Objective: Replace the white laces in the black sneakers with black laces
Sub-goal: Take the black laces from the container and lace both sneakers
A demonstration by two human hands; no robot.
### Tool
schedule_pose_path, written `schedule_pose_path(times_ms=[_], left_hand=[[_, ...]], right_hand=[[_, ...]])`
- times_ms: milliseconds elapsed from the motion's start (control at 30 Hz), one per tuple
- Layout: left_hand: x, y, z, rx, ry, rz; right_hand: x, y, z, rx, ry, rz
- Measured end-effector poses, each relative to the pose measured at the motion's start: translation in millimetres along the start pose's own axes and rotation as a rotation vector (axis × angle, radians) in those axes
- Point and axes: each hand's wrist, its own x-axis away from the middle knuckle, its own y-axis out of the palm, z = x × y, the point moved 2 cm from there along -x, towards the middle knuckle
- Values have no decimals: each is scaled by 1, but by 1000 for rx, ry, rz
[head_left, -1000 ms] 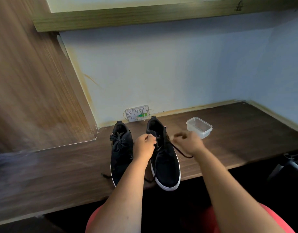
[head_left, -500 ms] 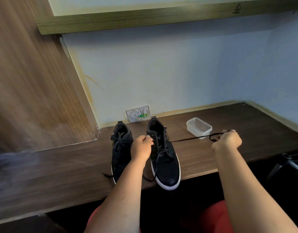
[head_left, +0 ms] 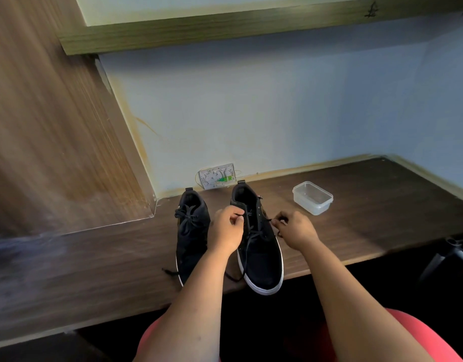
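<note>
While pinching the black lace point(head_left: 254, 235) on either side of the right sneaker point(head_left: 259, 246), left hand point(head_left: 226, 228) and right hand point(head_left: 294, 228), both grips closed. Threading upper eyelets, seemingly; next, feeding the tip through. Sneakers at bench point(head_left: 368, 205) front edge.

Black sneakers point(head_left: 259, 246) – white soles, black laces point(head_left: 254, 235) – on dark brown desk point(head_left: 368, 218).

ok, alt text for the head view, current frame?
Both hands pinch a black lace over the right sneaker on a wooden desk: left hand, right hand. The left sneaker is already laced black; a clear tub sits behind.
</note>
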Motion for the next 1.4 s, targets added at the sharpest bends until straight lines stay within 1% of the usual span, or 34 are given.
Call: schedule_pose_path(times_ms=[67,167,200,233,300,333,400,467,533,633,667,733,800,833,967,1033,1167,1233,1333,1400], left_hand=[[0,2,1,-80,65,-66],[2,8,5,-318,197,-120],[3,10,6,-412,246,-119],[3,10,8,-485,276,-116],[3,11,14,-595,284,-122],[1,10,18,-647,287,-130],[-4,9,26,-717,290,-158],[-14,5,31,-718,250,-206],[-28,0,36,-730,200,-298],[-41,-1,39,-748,147,-464],[-43,0,38,-721,129,-503],[-47,1,36,-682,106,-550],[-50,1,36,-678,102,-557],[-51,0,35,-673,100,-547],[-55,-9,27,-596,118,-474],[-53,-14,24,-584,143,-452],[-44,-23,30,-559,170,-404],[-41,-22,35,-615,230,-396],[-38,-5,36,-731,365,-475],[-39,5,35,-744,391,-573]], right_hand=[[-1,-4,2,31,15,20],[2,-3,2,304,107,-17],[4,-3,-2,366,88,9],[5,-1,-7,383,25,62],[7,5,-21,334,-140,145],[8,8,-28,311,-189,160],[7,16,-38,320,-192,168],[1,15,-45,346,-112,173],[-8,9,-48,352,-28,141],[-23,1,-47,259,56,7],[-26,0,-47,221,63,-37],[-32,-1,-49,226,56,-107],[-38,-5,-46,210,56,-146],[-38,-9,-43,160,63,-163],[-38,-17,-16,-200,152,-258],[-37,-16,-8,-301,196,-304],[-37,-11,-6,-337,231,-322],[-36,-10,-6,-330,226,-310],[-36,-8,-4,-312,213,-303],[-36,-8,-3,-301,201,-299]])
